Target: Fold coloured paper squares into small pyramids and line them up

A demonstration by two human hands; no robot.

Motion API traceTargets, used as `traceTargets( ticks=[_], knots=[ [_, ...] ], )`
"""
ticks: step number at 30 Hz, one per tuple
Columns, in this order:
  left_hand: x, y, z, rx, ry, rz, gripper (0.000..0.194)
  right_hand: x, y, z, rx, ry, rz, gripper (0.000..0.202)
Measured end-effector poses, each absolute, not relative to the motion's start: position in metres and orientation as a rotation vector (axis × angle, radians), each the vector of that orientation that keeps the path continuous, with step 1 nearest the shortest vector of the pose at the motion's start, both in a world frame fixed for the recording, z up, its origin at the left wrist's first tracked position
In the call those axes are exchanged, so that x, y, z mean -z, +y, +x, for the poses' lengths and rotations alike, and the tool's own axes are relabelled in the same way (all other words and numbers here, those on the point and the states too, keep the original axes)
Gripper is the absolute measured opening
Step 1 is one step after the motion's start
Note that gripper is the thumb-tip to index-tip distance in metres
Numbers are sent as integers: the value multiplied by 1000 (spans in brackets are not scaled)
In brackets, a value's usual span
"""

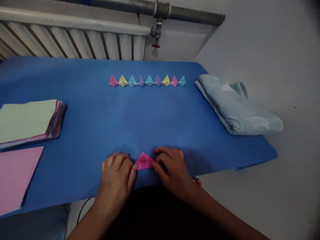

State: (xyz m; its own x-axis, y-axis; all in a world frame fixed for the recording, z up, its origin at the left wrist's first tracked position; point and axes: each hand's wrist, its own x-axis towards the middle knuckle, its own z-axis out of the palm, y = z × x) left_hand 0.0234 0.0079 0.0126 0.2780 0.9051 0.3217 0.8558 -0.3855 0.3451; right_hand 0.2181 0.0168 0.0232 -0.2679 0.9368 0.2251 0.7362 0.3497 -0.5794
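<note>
- Bright pink folded paper (144,161): small, a low, wide triangle as seen from above. Peak points away from the person; the long edge faces the near side. Deeper magenta than any other paper in view.
- Surface of it: a short dark crease or slit runs down from near the peak; fainter fold lines cross the middle. Finer layering too small to make out.
- Position: on the blue table (100,116), close to the near edge, between the two hands.
- Left hand (116,173): palm down, fingers bent, thumb tip at the paper's left corner. Cannot tell if it pinches the corner or only presses it.
- Right hand (175,171): fingers curled, thumb tip at the right corner, forefinger raised a little beyond it. Pinch or plain press, cannot tell.
- Far side of table: row of nine small folded papers (149,81), side by side. Left to right: pink, yellow, teal, purple, teal, purple, yellow, pink, teal. Each peaked, with a paler or differently shaded lower part.
- Left side: thick paper stack (27,120), pale green sheet on top, mixed colours at the edges; pink sheets (20,180) nearer the person.
- Right side: folded grey-blue cloth (240,106), white patterning.
- Beyond the table: white radiator (70,20).
</note>
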Motion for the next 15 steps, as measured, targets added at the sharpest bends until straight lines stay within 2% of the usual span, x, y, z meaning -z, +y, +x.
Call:
traceTargets(
  ticks=[15],
  knots=[
    [-6,7,30,-685,1806,2451,22,-23,17,217,-401,-2134,-1464,14]
  ],
)
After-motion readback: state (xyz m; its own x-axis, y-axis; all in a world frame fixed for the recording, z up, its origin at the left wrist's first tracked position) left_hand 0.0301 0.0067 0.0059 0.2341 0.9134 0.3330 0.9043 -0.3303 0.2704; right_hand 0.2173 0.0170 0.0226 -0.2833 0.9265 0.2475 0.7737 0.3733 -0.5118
